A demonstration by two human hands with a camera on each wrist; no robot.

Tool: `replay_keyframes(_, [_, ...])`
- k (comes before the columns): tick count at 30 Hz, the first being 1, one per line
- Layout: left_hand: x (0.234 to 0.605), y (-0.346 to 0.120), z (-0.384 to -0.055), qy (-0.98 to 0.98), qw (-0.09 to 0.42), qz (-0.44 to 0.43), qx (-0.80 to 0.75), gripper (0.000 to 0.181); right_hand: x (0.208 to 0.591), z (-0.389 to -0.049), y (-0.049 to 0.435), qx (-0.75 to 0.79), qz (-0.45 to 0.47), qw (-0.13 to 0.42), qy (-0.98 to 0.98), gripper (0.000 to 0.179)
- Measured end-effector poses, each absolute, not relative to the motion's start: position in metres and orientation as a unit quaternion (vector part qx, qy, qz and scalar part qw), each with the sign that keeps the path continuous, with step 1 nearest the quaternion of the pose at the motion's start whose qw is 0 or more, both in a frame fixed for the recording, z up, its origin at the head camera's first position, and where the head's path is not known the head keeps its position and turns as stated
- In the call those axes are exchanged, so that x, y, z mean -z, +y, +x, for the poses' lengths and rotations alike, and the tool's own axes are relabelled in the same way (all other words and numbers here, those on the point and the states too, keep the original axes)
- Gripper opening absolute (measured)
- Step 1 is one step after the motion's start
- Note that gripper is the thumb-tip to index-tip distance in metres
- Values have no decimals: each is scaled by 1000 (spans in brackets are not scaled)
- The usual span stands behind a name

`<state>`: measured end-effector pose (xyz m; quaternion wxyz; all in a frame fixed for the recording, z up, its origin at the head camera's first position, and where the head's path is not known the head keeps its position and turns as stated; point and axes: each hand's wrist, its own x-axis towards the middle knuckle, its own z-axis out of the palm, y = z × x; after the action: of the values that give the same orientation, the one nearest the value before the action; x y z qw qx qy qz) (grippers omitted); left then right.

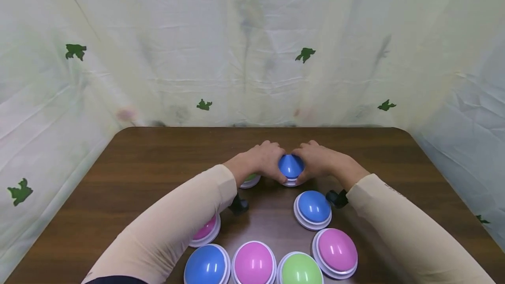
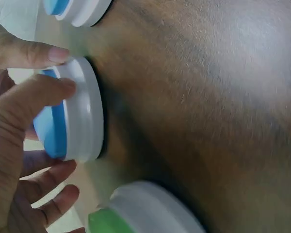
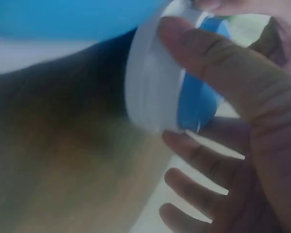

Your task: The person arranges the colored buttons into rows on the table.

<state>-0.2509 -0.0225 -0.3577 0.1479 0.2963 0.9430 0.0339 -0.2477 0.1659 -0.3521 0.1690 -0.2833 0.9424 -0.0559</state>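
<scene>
Button (image 1: pixel 291 166), blue-domed on white base, round, without long axis; on or just above the bench (image 1: pixel 158 154), contact not clear. Left hand (image 1: pixel 265 160) at its nine o'clock, right hand (image 1: pixel 321 160) at its three, both pinching its sides with thumb and fingers, neither nearer. Second blue button (image 1: pixel 314 207) near, at five o'clock

We are holding a glossy blue-domed button (image 1: pixel 291 167) with a round white base. It is facing dome-up, at the far half of the brown table (image 1: pixel 165 157).
</scene>
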Motion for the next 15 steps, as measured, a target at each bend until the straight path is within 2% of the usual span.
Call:
replay_keyframes(4, [359, -16, -250, 946, 168, 275, -31, 71, 357, -249, 167, 71, -263, 187, 944, 80])
replay_keyframes(15, [362, -18, -249, 949, 169, 263, -37, 76, 360, -246, 167, 79, -245, 196, 946, 80])
